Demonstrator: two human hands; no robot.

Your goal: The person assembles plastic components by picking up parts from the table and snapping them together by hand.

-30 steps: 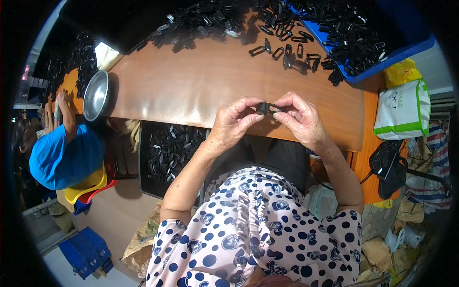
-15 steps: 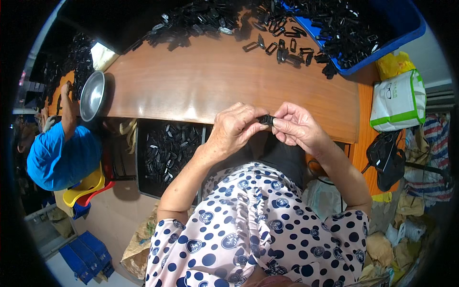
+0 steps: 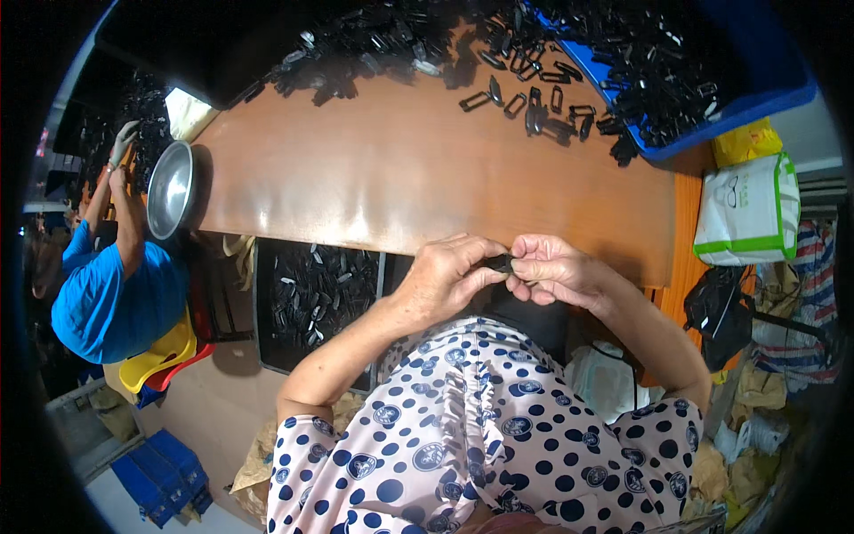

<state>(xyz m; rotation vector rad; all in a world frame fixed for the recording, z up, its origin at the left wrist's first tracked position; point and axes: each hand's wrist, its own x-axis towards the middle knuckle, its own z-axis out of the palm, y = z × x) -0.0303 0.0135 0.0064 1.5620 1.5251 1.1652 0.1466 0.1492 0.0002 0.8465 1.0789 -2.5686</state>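
Note:
Just off the near edge of the brown table (image 3: 356, 178), my two hands meet on a small black plastic piece (image 3: 500, 263) that looks like a buckle part. My left hand (image 3: 442, 278) pinches its left end between thumb and fingers. On its right end, the thumb and fingertips of my right hand (image 3: 562, 271) are closed. The fingers cover most of the piece, so its exact shape is hidden. Loose black pieces, some shaped as rectangular loops (image 3: 476, 102), lie farther off on the table.
A blue bin (image 3: 756, 111) full of black pieces stands at the far right. A dark tray (image 3: 382, 283) of similar pieces sits below the table edge at left. A metal bowl (image 3: 171, 189) is at the table's left end. Beyond it, a person in blue (image 3: 116, 298) works.
Both my hands have come slightly nearer to my body with the black piece, and fingers now cover more of it. The person's arms at left have shifted; the view has tilted slightly.

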